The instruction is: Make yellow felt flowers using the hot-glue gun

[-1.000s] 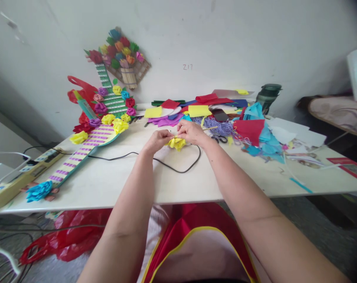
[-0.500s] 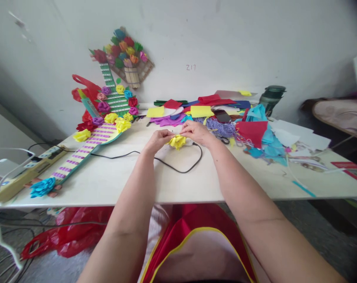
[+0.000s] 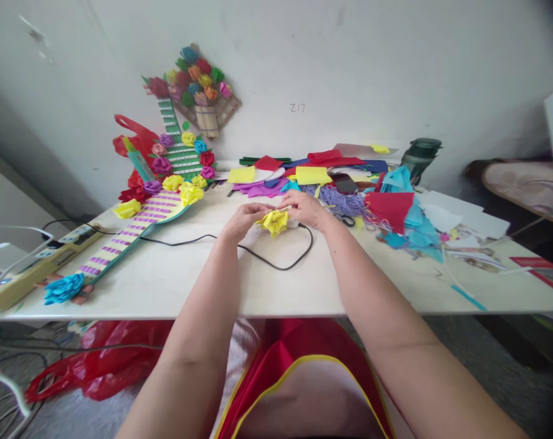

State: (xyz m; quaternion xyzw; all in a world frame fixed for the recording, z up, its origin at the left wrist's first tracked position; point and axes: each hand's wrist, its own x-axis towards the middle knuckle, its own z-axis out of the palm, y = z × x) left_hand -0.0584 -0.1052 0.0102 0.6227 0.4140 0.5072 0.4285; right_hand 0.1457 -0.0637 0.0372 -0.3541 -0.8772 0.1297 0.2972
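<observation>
A yellow crepe-paper flower (image 3: pixel 274 223) is held just above the white table, its petals facing me. My left hand (image 3: pixel 245 219) pinches it from the left, with fingers closed near its back edge. From the right, my right hand (image 3: pixel 303 208) grips the flower's upper back, thumb and fingers pressed together. The fingertips partly hide the base of the flower. A black cable (image 3: pixel 276 267) loops over the table below the flower, and its plug end lies beside my right hand.
Left lies a guitar-shaped craft (image 3: pixel 130 235) with paper flowers, beside a power strip (image 3: pixel 57 262). Behind my hands are coloured paper sheets (image 3: pixel 313 175), purple yarn (image 3: pixel 338 198) and a phone (image 3: pixel 344 183). At right are a dark bottle (image 3: pixel 421 160) and blue scraps (image 3: pixel 420 228).
The flower has tipped so its petals show more fully. Both hands keep hold of it, with small finger shifts. The camera view has moved slightly.
</observation>
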